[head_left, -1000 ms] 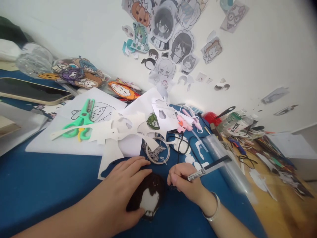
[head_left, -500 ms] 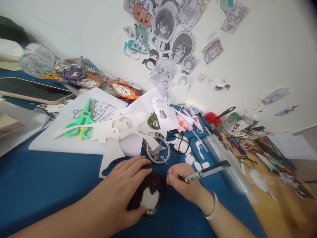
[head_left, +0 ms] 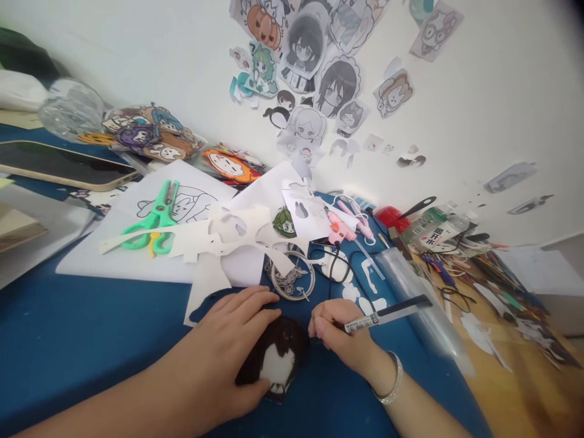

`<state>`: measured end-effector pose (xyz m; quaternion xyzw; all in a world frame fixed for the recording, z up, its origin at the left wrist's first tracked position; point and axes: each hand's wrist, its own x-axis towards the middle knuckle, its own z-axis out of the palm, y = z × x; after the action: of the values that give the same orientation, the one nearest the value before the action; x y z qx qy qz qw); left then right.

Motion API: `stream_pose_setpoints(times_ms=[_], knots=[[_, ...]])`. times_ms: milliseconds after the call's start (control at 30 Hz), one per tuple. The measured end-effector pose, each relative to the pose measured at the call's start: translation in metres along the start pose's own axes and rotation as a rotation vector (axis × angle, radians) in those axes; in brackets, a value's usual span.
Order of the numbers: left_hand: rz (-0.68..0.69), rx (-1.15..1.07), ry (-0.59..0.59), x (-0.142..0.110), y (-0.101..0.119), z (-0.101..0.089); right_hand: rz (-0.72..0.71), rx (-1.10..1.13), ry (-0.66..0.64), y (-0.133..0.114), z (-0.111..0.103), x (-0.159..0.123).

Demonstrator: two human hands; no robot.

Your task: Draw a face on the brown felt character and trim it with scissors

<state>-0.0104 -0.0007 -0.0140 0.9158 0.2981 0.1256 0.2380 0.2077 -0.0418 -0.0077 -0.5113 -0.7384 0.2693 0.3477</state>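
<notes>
Near the front of the blue tabletop lies a small cutout (head_left: 277, 367) with black hair and a white face area. My left hand (head_left: 228, 359) rests over its left side, fingers stretched out and thumb on its lower edge. To its right, my right hand (head_left: 344, 334) is closed round a pen (head_left: 387, 312) with a clear barrel and a black end pointing up and right. The pen's tip is hidden by my fingers, beside the cutout's right edge; whether it touches I cannot tell. Behind my hands sits a ring-shaped roll of tape (head_left: 312, 283).
Green scissors (head_left: 159, 219) lie on white paper with a line drawing (head_left: 109, 255). Paper offcuts (head_left: 207, 277), a pink glue gun (head_left: 341, 228) and a clear plastic roll (head_left: 424, 310) surround the hands. A phone (head_left: 59, 164) lies left; cutouts (head_left: 340, 85) cover the wall.
My right hand and the pen have shifted slightly to the right. My left hand keeps its place on the cutout.
</notes>
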Motion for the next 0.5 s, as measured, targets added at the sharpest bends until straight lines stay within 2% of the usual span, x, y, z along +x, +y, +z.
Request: stream_pose_setpoints(times_ms=[100,200,333,500], knots=[[0.01,0.045,0.118,0.0,0.0,0.004,-0.022,0.06,0.037,-0.002,0.001,-0.002],[0.04,0.114,0.202,0.0,0.001,0.008,-0.068,0.02,-0.014,-0.003,0.005,-0.004],[0.032,0.133,0.205,0.0,0.002,0.009,-0.126,-0.025,-0.068,-0.006,0.01,-0.005],[0.02,0.1,0.183,0.0,0.002,0.009,-0.187,-0.035,-0.072,-0.012,0.013,-0.002]])
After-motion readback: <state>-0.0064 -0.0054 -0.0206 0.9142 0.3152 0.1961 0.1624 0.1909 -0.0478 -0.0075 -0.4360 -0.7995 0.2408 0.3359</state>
